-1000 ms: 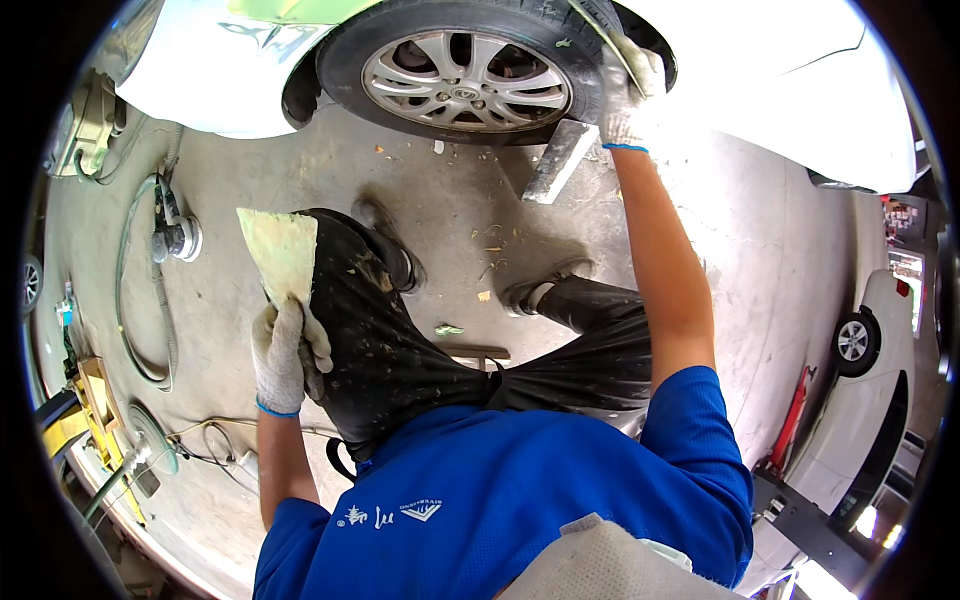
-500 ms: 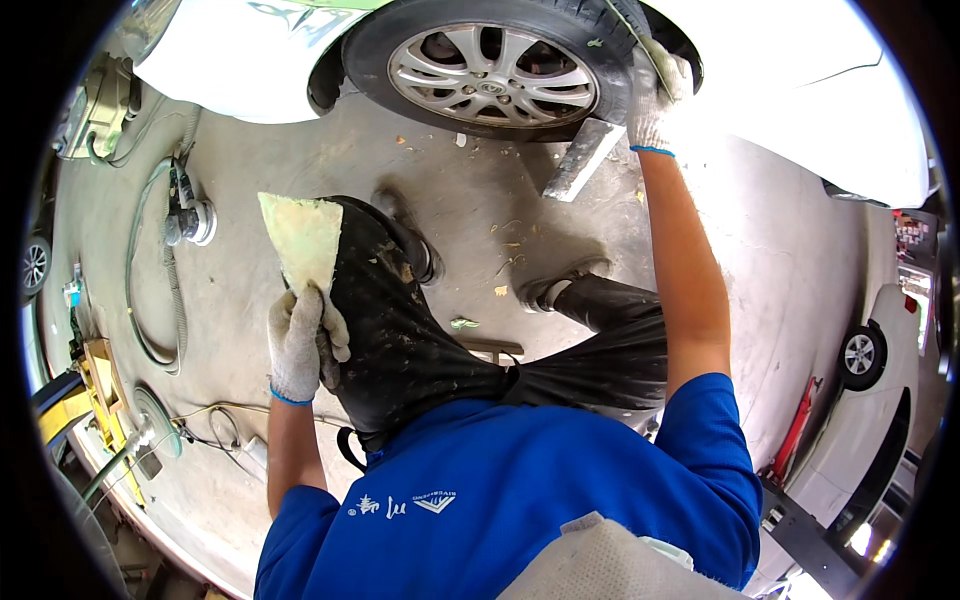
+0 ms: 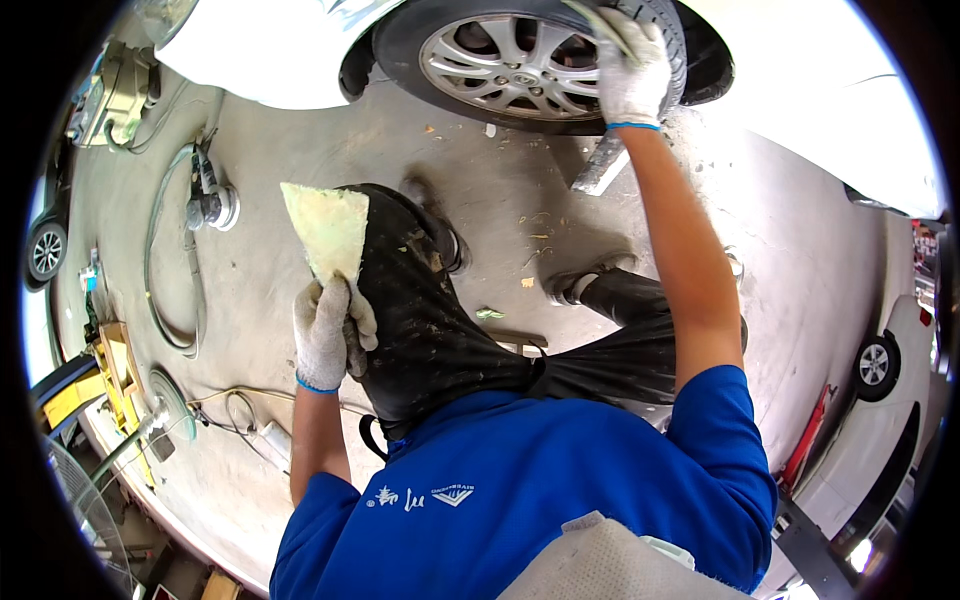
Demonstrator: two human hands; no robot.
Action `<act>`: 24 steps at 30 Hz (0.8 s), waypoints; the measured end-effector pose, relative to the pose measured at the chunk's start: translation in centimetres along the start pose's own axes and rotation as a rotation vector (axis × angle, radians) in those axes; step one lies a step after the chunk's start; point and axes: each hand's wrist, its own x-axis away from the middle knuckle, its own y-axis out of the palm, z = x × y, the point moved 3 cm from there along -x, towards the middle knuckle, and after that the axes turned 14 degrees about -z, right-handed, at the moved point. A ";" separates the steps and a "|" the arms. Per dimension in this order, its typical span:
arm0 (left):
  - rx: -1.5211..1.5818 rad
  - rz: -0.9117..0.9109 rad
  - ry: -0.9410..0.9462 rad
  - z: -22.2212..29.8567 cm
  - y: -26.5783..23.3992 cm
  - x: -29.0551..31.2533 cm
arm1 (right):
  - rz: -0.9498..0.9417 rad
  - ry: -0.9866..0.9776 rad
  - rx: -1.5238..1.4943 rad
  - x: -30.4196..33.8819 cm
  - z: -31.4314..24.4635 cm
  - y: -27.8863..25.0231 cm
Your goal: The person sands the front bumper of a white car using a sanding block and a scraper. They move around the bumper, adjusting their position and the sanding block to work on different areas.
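My left hand (image 3: 335,325), in a grey-white knit glove, is closed on the narrow end of a putty spreader (image 3: 328,225). Its flat, flared blade is coated with pale yellow-green filler and stands over my left thigh. At the top, my gloved right hand (image 3: 635,75) grips a thin, pale-edged scraper (image 3: 612,32), seen nearly edge-on. That hand is in front of the tire (image 3: 672,40) and the silver wheel (image 3: 520,70) of a white car (image 3: 270,50). The scraper's far end is near the wheel arch, and I cannot tell whether it touches the bodywork.
A pale block (image 3: 602,165) lies on the floor below the tire. At left are a sander (image 3: 212,205) and its looped hose (image 3: 152,260). A fan (image 3: 85,500) stands lower left, near yellow equipment (image 3: 75,400). Another white car (image 3: 870,450) is at right.
My right hand with the scraper has moved left, from the tire's right side across to the wheel's right edge. The left hand keeps its hold on the spreader; the whole view has shifted slightly.
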 end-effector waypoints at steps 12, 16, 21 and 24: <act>0.021 0.000 0.017 -0.1 -0.3 0.3 | -0.142 0.013 0.104 -1.6 -3.8 2.9; -0.005 0.015 0.012 -0.2 -0.5 0.2 | -0.150 0.012 0.113 -1.6 -4.0 2.2; 0.012 -0.016 0.008 -0.2 -0.5 0.2 | -0.229 0.038 0.150 -1.0 -5.1 4.5; 0.016 -0.008 0.022 -0.1 -0.4 0.2 | -0.304 -0.144 0.125 0.7 -5.1 4.2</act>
